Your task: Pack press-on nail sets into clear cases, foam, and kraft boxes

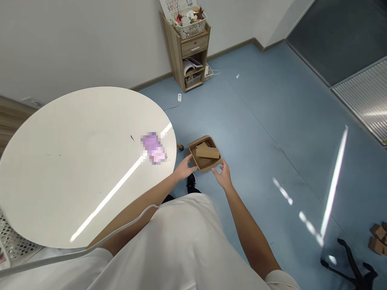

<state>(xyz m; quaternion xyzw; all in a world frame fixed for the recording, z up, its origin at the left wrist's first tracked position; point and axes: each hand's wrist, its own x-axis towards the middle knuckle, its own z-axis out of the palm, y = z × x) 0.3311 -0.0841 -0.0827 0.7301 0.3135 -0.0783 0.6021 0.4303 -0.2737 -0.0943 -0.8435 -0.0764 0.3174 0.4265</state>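
An open cardboard box (207, 165) is in front of my body, just right of the round table, with a folded piece of cardboard (207, 152) lying inside it. At its near left corner is my left hand (184, 167), fingers along the side and thumb by the near edge. My right hand (223, 176) grips the near right corner, its fingertips partly hidden by the box wall. Whether the box hangs in the air or touches the floor is hard to tell.
A round white table (90, 121) fills the left, bearing a blurred purple item (154, 148). By the wall stands a wooden cabinet (194, 48) with a white basket (193, 29). Black chair legs (352, 257) and brown boxes (377, 237) are at lower right. A white cable (121, 229) crosses my left arm.
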